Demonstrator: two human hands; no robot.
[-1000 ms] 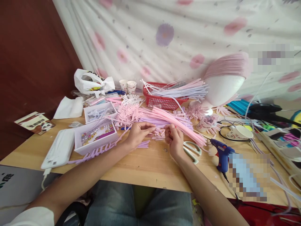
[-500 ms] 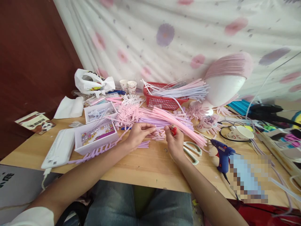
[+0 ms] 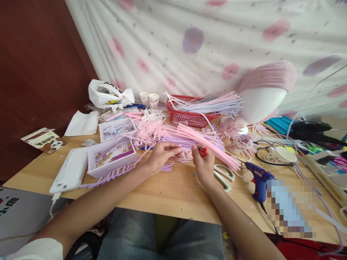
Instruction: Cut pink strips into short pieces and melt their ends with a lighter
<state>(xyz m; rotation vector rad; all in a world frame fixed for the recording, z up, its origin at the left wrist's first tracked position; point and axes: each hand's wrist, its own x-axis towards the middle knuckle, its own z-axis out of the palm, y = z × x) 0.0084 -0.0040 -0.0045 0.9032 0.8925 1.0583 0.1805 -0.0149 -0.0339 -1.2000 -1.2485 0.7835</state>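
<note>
My right hand is wrapped round a red lighter, whose end shows above the curled fingers. To its left, my left hand pinches thumb and forefinger together; whatever is between them is too small to make out. A small gap separates the two hands. Short pink pipe cleaner pieces lie on the table just behind and between them. Beyond are a bundle of long pink pipe cleaners and a layer of purple pipe cleaners. Scissors with pale handles lie right beside my right wrist.
A blue glue gun stands at the right, near a paper cup. A red basket of pipe cleaners and a white head form are at the back. White boxes of beads and a white power bank lie left.
The view has shifted slightly, so everything sits a little farther right. A bit more of the lighter shows in my right hand. Both hands keep nearly the same pose.
</note>
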